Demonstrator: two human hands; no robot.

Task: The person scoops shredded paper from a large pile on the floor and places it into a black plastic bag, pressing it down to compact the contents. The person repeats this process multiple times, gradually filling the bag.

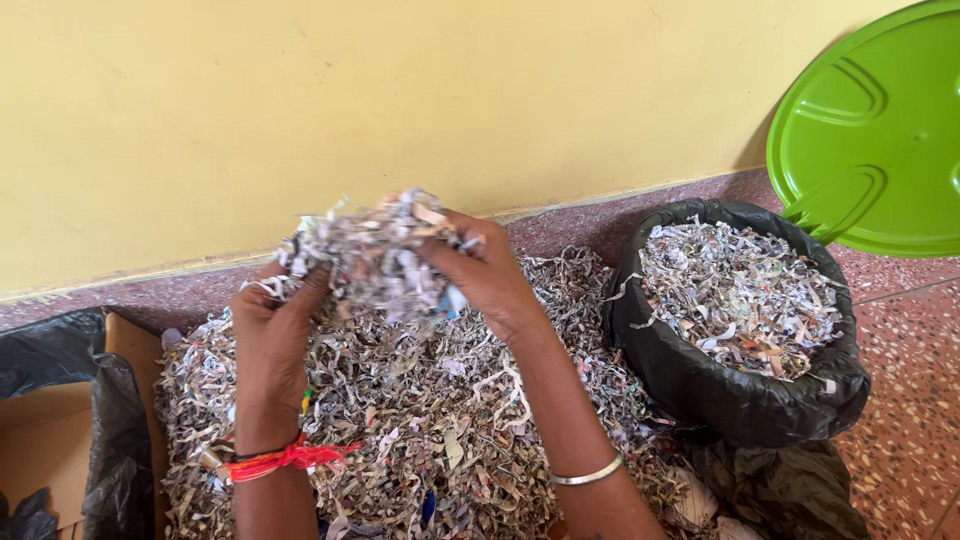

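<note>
Your left hand [272,325] and right hand [487,275] are raised together over the big heap of shredded paper [400,430], pressing a clump of shreds [372,255] between them. Your fingers on both hands are curled in and clamped on that clump, the left from the side and below, the right from the top and the far side. The clump sits above the heap, near its far edge, in front of the yellow wall [400,100]. A red thread band [285,458] circles your left wrist and a silver bangle [588,473] your right forearm. To your right stands a bin lined with a black bag [720,390], filled with more shreds, and a green lid [880,130] leans against the wall behind it. On your left a cardboard box [45,440] lies beside the heap on the speckled floor [910,430].
</note>
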